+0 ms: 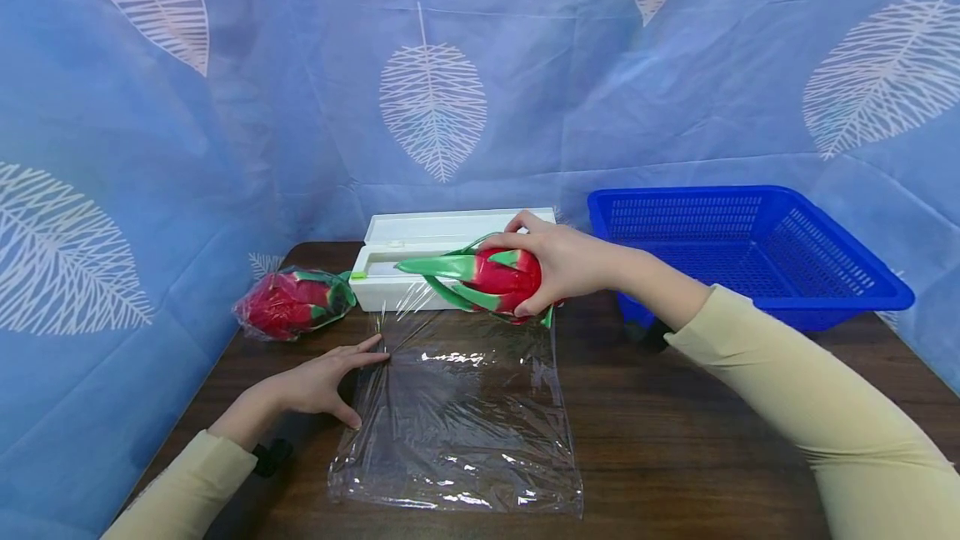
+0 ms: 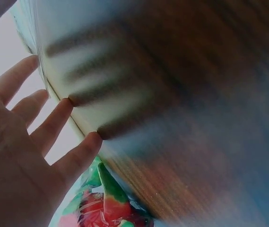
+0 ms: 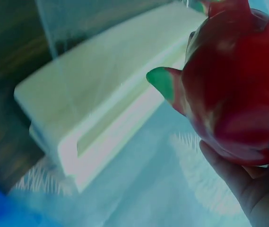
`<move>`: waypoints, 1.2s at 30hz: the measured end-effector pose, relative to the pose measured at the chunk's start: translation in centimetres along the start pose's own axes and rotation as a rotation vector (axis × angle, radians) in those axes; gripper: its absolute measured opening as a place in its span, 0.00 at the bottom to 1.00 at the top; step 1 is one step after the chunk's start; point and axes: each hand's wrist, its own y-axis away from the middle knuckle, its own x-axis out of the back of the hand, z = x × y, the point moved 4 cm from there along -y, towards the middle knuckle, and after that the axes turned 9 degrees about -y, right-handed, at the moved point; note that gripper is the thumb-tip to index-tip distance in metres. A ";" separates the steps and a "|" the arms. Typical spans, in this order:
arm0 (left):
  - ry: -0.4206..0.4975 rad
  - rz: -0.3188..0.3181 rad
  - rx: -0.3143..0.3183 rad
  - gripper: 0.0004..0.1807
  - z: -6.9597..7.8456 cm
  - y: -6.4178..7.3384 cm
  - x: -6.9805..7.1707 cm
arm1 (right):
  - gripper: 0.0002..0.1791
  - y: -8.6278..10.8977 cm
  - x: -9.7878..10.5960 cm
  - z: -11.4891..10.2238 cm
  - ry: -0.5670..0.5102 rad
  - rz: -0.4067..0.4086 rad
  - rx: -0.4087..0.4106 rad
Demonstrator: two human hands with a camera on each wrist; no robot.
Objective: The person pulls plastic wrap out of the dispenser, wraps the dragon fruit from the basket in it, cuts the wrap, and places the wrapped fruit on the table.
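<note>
In the head view my right hand (image 1: 566, 261) grips a red dragon fruit (image 1: 517, 277) with green leaf tips, holding it above the far part of a clear plastic film sheet (image 1: 465, 415). The fruit's smooth red side fills much of the right wrist view. My left hand (image 1: 322, 386) rests at the film's left edge with its fingers spread and extended. Behind the film stands a white wrap box (image 1: 390, 294), its lid raised. A second dragon fruit (image 1: 288, 304), wrapped in clear film, lies left of the box; part of it shows low in the left wrist view.
A blue plastic basket (image 1: 750, 304) with perforated sides stands at the back right, behind my right forearm. Dark brown wooden table (image 1: 675, 457) surface lies around the film. A blue cloth (image 1: 540, 107) with white leaf prints hangs behind and along the left side.
</note>
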 end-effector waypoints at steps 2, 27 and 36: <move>0.004 -0.002 0.008 0.50 -0.1 0.0 0.0 | 0.45 -0.5 -1.0 -0.2 -0.009 -0.022 0.015; 0.004 -0.004 0.033 0.50 -0.2 0.1 0.0 | 0.46 -3.1 -8.0 0.1 -0.074 -0.149 0.047; 0.021 -0.006 0.056 0.50 -0.7 0.0 -0.1 | 0.44 -2.9 -8.9 0.7 0.013 -0.152 0.060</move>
